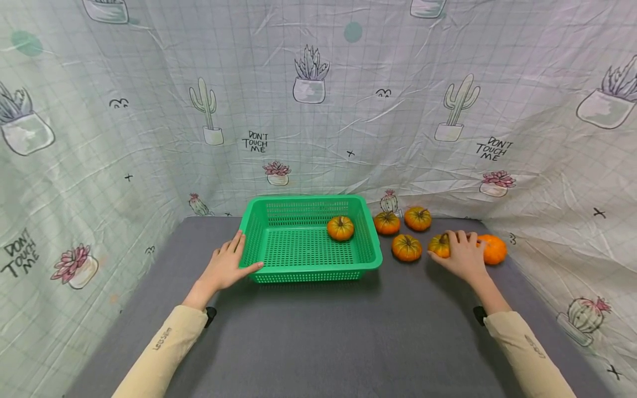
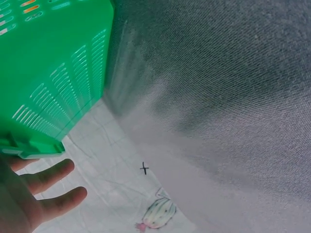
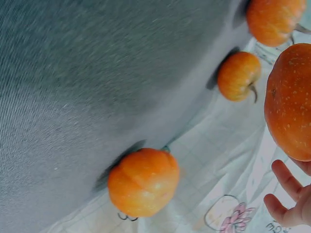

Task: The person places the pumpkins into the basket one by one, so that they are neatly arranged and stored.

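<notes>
Orange pumpkin (image 3: 290,104) gripped by right hand (image 1: 465,257) shows its underside only at right wrist; left fingers (image 2: 64,202) straight.

pumpkin (image 1: 340,228) in basket (image 1: 308,271), five pumpkins (image 1: 406,248) to its right

Two cream-sleeved arms (image 1: 164,342) are pointing forward, spread well apart.
A bare left hand (image 1: 225,266) is holding its thumb (image 1: 251,268) splayed; a bare right hand (image 1: 464,257) is angling its curved fingers (image 1: 462,238) downward.
</notes>
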`<action>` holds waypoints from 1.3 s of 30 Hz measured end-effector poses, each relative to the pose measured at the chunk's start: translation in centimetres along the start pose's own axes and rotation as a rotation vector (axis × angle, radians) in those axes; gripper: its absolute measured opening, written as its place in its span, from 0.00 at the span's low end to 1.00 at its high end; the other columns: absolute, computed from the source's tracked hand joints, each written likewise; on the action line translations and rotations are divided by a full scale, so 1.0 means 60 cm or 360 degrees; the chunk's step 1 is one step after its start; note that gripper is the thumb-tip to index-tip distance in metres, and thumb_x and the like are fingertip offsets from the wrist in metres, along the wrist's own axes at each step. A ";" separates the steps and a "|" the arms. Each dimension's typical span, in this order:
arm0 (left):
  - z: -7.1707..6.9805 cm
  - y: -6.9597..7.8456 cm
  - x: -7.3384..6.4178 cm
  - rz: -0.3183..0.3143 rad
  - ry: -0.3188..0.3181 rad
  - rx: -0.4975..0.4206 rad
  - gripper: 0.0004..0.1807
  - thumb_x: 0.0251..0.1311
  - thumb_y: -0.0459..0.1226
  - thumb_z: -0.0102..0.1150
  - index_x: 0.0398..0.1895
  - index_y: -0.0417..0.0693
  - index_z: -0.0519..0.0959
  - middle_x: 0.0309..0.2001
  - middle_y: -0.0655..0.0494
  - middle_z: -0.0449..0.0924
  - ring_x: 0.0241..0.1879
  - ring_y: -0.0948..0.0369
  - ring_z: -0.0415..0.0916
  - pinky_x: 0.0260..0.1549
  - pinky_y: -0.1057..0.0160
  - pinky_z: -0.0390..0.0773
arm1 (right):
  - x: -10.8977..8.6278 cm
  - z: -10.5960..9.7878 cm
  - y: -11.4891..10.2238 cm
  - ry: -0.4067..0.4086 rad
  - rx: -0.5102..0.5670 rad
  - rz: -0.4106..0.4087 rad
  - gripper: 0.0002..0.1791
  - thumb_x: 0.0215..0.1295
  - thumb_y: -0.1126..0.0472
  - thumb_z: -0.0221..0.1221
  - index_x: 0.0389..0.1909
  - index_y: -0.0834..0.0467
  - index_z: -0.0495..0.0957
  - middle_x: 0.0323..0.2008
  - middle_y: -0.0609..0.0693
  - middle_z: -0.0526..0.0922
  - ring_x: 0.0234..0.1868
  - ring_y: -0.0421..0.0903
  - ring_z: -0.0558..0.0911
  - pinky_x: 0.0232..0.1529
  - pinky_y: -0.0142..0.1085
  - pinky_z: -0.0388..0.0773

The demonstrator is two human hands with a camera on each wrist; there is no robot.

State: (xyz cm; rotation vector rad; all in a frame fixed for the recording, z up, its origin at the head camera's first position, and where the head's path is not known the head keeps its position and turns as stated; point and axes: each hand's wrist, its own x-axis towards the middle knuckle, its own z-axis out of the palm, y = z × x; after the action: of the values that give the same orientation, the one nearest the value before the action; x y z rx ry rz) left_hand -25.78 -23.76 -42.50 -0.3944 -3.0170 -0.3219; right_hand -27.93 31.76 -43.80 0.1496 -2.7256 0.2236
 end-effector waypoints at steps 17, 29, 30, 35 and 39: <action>0.002 0.002 -0.001 -0.0005 0.0011 0.0015 0.53 0.53 0.66 0.41 0.69 0.36 0.42 0.70 0.40 0.38 0.63 0.39 0.51 0.53 0.36 0.56 | -0.001 -0.011 -0.069 0.0150 0.0149 -0.0126 0.37 0.46 0.39 0.61 0.49 0.64 0.68 0.44 0.63 0.70 0.43 0.61 0.62 0.41 0.56 0.54; 0.005 0.002 0.000 0.0001 0.0040 0.0032 0.53 0.53 0.66 0.41 0.69 0.37 0.42 0.70 0.40 0.39 0.62 0.39 0.53 0.52 0.37 0.57 | 0.001 -0.011 -0.112 0.0189 0.0291 -0.0232 0.38 0.44 0.42 0.64 0.49 0.64 0.67 0.43 0.62 0.69 0.42 0.59 0.62 0.40 0.53 0.54; 0.005 0.001 0.000 0.0001 0.0044 0.0043 0.53 0.53 0.67 0.41 0.69 0.37 0.42 0.70 0.40 0.39 0.62 0.39 0.53 0.52 0.37 0.57 | 0.001 -0.011 -0.115 0.0191 0.0308 -0.0240 0.38 0.43 0.42 0.64 0.49 0.63 0.67 0.43 0.61 0.69 0.42 0.58 0.62 0.40 0.53 0.54; 0.005 0.001 0.000 0.0001 0.0058 0.0095 0.53 0.52 0.67 0.40 0.69 0.36 0.44 0.70 0.40 0.41 0.61 0.39 0.55 0.51 0.38 0.58 | 0.004 -0.010 -0.135 0.0198 0.0385 -0.0281 0.38 0.42 0.41 0.65 0.49 0.62 0.67 0.43 0.59 0.70 0.43 0.57 0.63 0.41 0.52 0.54; 0.003 0.003 -0.001 0.0002 0.0061 0.0118 0.53 0.52 0.67 0.40 0.69 0.36 0.45 0.70 0.40 0.41 0.60 0.40 0.56 0.50 0.38 0.59 | 0.008 -0.011 -0.153 0.0188 0.0414 -0.0329 0.38 0.42 0.40 0.65 0.49 0.61 0.67 0.44 0.59 0.71 0.44 0.57 0.63 0.40 0.50 0.55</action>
State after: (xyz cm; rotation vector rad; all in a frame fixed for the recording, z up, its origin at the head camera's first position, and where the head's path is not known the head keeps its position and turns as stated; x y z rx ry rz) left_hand -25.71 -23.58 -42.64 -0.3792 -2.9806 -0.2143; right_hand -26.86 22.82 -41.76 0.4728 -2.5311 0.5091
